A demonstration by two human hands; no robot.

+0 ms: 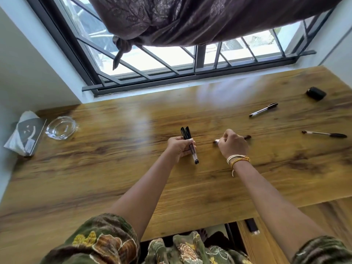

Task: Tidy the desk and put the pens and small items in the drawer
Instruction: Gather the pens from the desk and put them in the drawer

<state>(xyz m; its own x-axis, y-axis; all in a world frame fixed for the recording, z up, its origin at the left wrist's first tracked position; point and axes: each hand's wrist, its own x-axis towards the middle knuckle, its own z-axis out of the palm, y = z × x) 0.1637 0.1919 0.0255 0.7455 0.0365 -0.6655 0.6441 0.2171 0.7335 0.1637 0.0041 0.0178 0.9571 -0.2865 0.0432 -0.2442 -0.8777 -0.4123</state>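
My left hand [180,148] holds a small bundle of black-capped clear pens [190,144] upright over the middle of the wooden desk [114,178]. My right hand [233,144] is closed around another pen [247,137] that lies on the desk, its ends showing on both sides of the fist. Two more pens lie loose to the right, one pen [263,109] farther back and one pen [324,133] near the right edge. A small black case [316,93] sits at the back right. The open drawer [266,244] is at the lower right, with a dark small item [251,225] inside.
A glass ashtray [61,127] and a tissue pack [24,133] stand at the desk's left end. A barred window [171,60] with a knotted brown curtain [190,20] runs along the back. My knees in floral fabric [181,250] are under the desk front.
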